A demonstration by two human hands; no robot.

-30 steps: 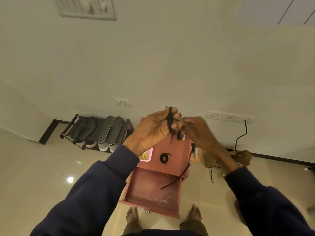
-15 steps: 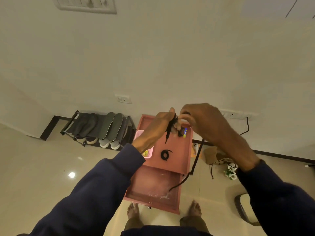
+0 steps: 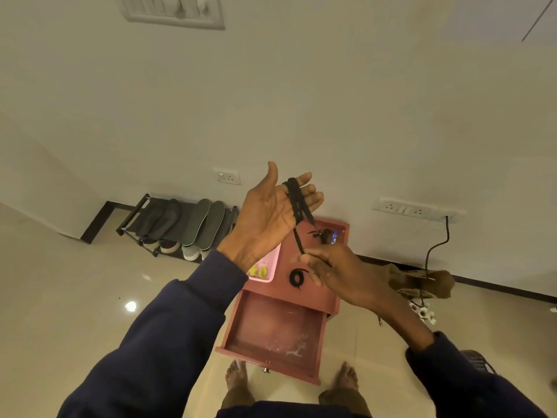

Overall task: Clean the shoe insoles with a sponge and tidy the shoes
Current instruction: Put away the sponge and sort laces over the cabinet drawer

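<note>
A black shoelace is wound several times around the straight fingers of my left hand, which is raised palm up above the red cabinet. Below it, my right hand pinches the free end of that lace and holds it taut. A second black lace lies coiled on the top of the red cabinet. Dark insoles lean on the black shoe rack by the wall, with light shoes under them.
The cabinet's drawer is pulled out toward my bare feet. A pink basket with yellow pieces sits on the cabinet's left side, small dark items at its back. A brown bag and a black cable lie on the floor to the right.
My left hand has opened, its fingers now straight with the lace looped round them. My right hand has dropped from beside it to below, pulling the lace end down.
</note>
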